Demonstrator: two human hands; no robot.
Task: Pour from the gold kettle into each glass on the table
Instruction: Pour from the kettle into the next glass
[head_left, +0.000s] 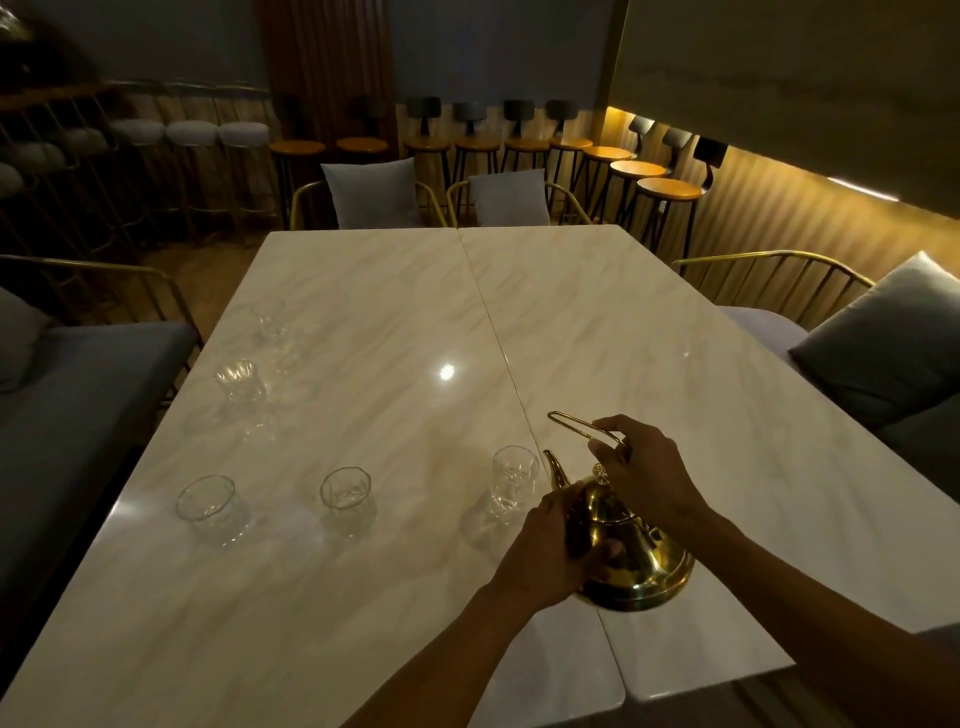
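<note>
Marble-patterned table (363, 291), two slabs butted along a seam running from far centre toward the near right; dim room. Grey cushioned seats with gold wire frames surround it, a row of bar stools (660, 189) behind. Gold kettle (631, 564) sits near the front edge, on the seam, base on the tabletop, spout pointing left and away. Right hand (647, 470) closed on the kettle's thin wire handle, which is raised above the lid. Left hand (545, 551) cupped against the kettle's left side below the spout, fingers wrapped on the body. Five clear glasses, all upright, contents not discernible: nearest glass (511, 480) just left of the spout; middle glass (345, 491); left glass (208, 504); second-row glass (239, 379); far glass (270, 317).
</note>
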